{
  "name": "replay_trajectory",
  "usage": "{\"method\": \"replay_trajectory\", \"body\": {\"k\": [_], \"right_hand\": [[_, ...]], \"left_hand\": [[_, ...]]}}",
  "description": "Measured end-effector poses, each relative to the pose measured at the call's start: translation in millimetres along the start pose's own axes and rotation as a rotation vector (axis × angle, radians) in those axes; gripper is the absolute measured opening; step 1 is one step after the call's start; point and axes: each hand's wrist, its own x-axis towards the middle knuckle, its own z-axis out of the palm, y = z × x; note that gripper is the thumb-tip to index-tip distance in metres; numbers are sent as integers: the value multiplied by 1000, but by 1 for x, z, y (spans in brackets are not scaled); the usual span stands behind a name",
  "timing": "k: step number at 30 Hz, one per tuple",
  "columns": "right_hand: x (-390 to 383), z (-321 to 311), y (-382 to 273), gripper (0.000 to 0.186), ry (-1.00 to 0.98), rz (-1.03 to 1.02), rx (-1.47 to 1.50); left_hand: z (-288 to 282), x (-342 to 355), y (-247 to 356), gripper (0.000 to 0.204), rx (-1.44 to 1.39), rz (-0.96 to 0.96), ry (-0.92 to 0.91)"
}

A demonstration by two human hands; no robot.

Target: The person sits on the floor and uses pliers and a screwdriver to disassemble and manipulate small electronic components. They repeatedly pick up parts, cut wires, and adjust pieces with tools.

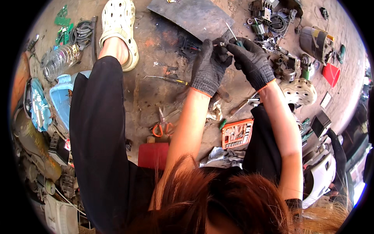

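My left hand (pixel 210 68), in a dark knit glove, is closed around a small dark metal piece (pixel 222 45), mostly hidden by the fingers. My gloved right hand (pixel 251 62) grips a green-handled screwdriver (pixel 239 43), its thin shaft pointing up and left, beside that piece. Both hands hang over the ground near a dark metal plate (pixel 191 17). Below and left of them lie a yellow-handled hooked tool (pixel 175 80) and orange-handled scissors (pixel 161 126). An open orange tool case (pixel 237 132) sits below my right hand.
Mechanical parts (pixel 280 23) crowd the upper right, near a bucket (pixel 313 43) and red scoop (pixel 330 74). A plastic bottle (pixel 58 62), blue container (pixel 60 101) and circuit boards (pixel 63 33) lie left. A red box (pixel 154 154) is between my legs. Assorted scrap (pixel 58 187) fills the lower left.
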Motion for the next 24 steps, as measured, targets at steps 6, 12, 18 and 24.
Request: {"method": "replay_trajectory", "body": {"k": [6, 12, 18, 24], "right_hand": [[4, 16, 26, 21, 28, 63, 600], [0, 12, 15, 29, 85, -246, -385], [5, -4, 20, 29, 36, -482, -947], [3, 0, 17, 30, 66, -528, -1106]], "left_hand": [[-13, 1, -15, 31, 142, 169, -186], [-25, 16, -12, 18, -108, 3, -35], [-48, 22, -3, 10, -167, -124, 77], [-54, 29, 5, 8, -166, -203, 30]]}}
